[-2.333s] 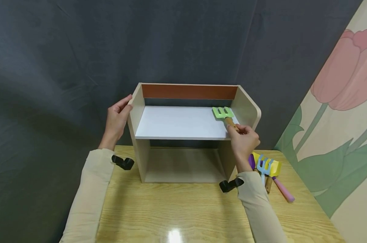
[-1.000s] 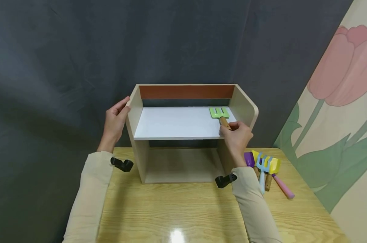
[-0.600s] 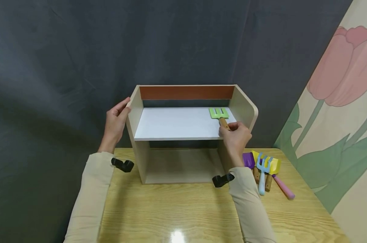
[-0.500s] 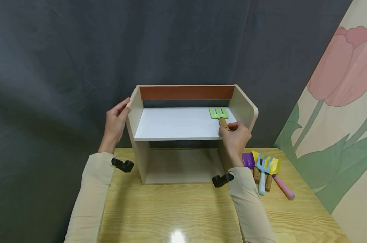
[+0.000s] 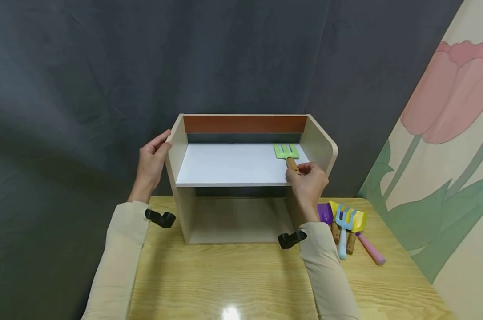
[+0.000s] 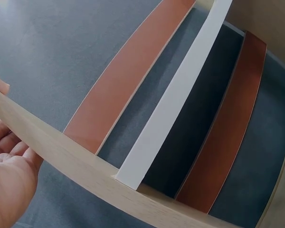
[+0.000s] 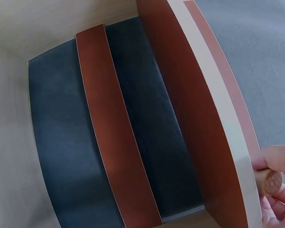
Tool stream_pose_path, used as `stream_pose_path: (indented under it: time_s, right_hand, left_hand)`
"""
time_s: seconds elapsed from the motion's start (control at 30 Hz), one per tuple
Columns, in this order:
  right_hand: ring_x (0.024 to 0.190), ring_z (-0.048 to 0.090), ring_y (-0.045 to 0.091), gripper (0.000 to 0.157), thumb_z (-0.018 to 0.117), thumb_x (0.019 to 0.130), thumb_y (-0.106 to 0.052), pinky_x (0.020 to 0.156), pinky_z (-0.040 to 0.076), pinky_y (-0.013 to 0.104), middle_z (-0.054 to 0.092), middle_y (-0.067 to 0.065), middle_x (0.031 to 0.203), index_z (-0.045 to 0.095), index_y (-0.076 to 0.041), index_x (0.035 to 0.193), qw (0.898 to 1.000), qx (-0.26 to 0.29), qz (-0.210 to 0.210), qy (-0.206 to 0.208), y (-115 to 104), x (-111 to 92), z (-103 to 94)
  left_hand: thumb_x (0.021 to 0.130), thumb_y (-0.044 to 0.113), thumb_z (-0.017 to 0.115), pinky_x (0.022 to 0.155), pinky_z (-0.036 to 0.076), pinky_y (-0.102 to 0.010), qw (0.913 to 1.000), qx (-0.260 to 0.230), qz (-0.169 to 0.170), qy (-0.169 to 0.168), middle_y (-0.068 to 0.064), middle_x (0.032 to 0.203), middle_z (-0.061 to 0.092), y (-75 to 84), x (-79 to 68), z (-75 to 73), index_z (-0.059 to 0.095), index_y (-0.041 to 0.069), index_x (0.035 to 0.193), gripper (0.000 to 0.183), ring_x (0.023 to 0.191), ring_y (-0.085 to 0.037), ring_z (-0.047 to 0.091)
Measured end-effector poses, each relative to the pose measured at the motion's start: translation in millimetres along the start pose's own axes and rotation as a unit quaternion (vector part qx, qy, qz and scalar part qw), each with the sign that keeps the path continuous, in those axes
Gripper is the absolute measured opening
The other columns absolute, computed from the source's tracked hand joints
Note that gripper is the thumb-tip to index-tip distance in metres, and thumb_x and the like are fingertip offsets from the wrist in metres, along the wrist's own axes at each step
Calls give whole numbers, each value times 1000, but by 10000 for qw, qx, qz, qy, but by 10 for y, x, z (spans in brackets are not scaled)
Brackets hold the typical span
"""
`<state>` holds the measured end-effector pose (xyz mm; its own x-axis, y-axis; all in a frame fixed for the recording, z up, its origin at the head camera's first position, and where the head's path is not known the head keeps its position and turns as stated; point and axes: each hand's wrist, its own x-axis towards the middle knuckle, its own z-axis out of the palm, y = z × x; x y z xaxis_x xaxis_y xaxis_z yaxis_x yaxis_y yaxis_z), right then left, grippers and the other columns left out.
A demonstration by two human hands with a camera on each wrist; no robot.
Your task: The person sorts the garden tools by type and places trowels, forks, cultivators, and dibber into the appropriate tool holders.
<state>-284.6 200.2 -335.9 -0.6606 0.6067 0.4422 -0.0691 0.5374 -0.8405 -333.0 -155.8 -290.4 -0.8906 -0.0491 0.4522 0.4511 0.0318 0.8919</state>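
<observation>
A green toy garden fork (image 5: 285,155) with a wooden handle is over the right side of the small cabinet's white shelf board (image 5: 225,164). My right hand (image 5: 308,186) pinches that handle at the board's front edge. In the right wrist view the round handle end (image 7: 272,182) pokes out between thumb and fingers, and the fork's head is hidden. My left hand (image 5: 151,165) holds the front edge of the cabinet's left side panel (image 5: 176,149). The left wrist view shows fingers of the left hand (image 6: 12,187) on both sides of the pale panel edge (image 6: 80,164).
Several toy garden tools lie piled right of the cabinet: a light blue fork (image 5: 343,240), a purple shovel (image 5: 325,214), yellow-headed tools (image 5: 360,221) and a pink handle (image 5: 371,250). The wooden table (image 5: 225,280) extends in front. A dark curtain (image 5: 241,53) hangs behind; a tulip-painted wall (image 5: 437,186) stands right.
My right hand and the green garden fork have shifted a little left, and the handle points more toward me. The left hand keeps its place on the panel. The head view has tilted slightly.
</observation>
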Motion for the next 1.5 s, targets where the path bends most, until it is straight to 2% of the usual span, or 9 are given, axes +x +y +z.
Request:
stream_pose_path:
  time_s: [0.27,0.67,0.97,1.3,1.5]
  right_hand:
    - [79,59,26,28,79,77,-17,69,50,33,66,16,89,68,2,95,9999,44,95,-120,-4,5,15]
    - [81,59,25,32,79,77,-18,73,49,33,66,15,92,68,2,100,9996,257,17,-91,-4,2,37]
    - [80,62,25,30,79,77,-17,74,52,36,67,15,93,69,2,99,9984,400,-392,16,11,-22,38]
    - [91,63,29,28,79,77,-15,79,53,40,68,16,97,69,2,97,9960,484,-744,130,3,-28,-6]
    - [93,61,30,28,80,76,-13,78,51,44,68,18,98,70,4,96,9927,577,-1041,209,-34,-29,-86]
  left_hand:
    - [98,14,52,108,32,-43,10000,7,-41,6,-15,144,46,20,10,-12,47,-1,141,46,126,-24,45]
    - [100,17,50,109,31,-43,9999,62,4,79,-11,146,45,0,19,-29,48,1,141,44,130,-24,43]
    - [101,16,47,111,27,-42,9996,-216,-80,-158,-12,150,39,21,-1,-28,42,0,145,47,132,-25,39]
    - [101,16,47,110,27,-44,9997,-190,2,-138,-13,149,40,18,-10,-24,44,0,144,45,131,-25,39]
    - [101,15,48,111,27,-43,9997,-172,78,-149,-13,149,40,26,-13,-10,44,-1,143,46,133,-25,38]
